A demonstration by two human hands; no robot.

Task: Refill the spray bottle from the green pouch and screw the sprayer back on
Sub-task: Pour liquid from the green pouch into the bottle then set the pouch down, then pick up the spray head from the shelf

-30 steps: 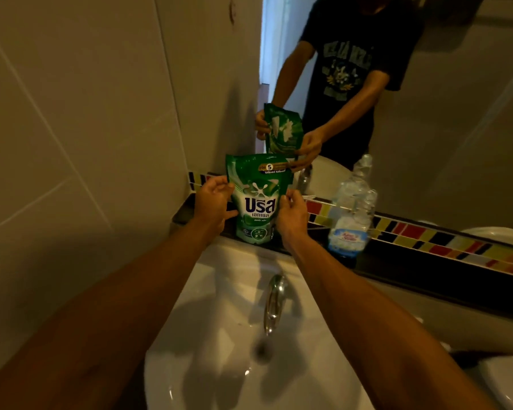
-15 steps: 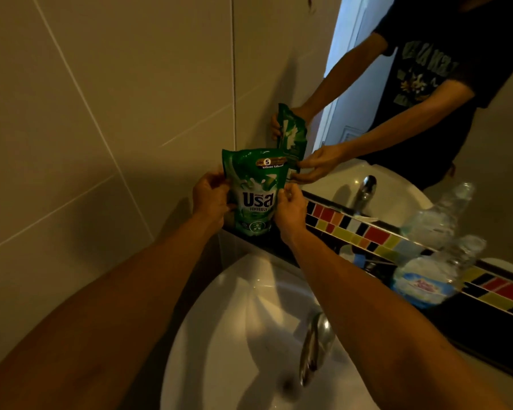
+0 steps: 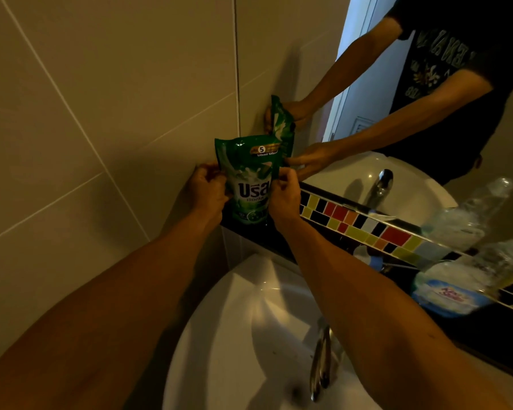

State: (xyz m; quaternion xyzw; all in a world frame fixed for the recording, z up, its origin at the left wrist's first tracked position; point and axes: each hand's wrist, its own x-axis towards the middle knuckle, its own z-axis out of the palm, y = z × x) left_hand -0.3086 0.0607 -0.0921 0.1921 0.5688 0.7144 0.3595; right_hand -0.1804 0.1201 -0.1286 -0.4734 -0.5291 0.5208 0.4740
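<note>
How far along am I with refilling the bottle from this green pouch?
Early on. Done: nothing visible yet. In hand: the left hand and right hand pinch the two sides of the green pouch, which stands upright in the corner of the dark ledge. Left: opening it, pouring into the clear bottle at the right, blurred, and screwing on the sprayer, which I cannot make out.
</note>
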